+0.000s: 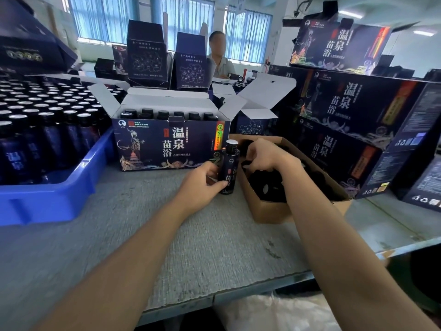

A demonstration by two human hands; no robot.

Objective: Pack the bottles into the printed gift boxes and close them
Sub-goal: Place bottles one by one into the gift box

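Dark blue glass fills this scene: we hold one bottle (228, 168) upright on the desk (191, 235) with our left hand (202, 181) wrapped around its lower body, just in front of the open gift box (171, 144), which stands toward the far edge with bottle tops showing in a row. Our right hand (265, 155) reaches into the brown cardboard box (269, 212) of black caps (269, 185) beside the bottle, fingers curled on what seems a cap, though we cannot tell for sure. The bottle top looks silvery, seemingly uncapped. The risk we judge: a loose left grip lets the bottle tip while capping, or a crooked cap leaks inside the box.
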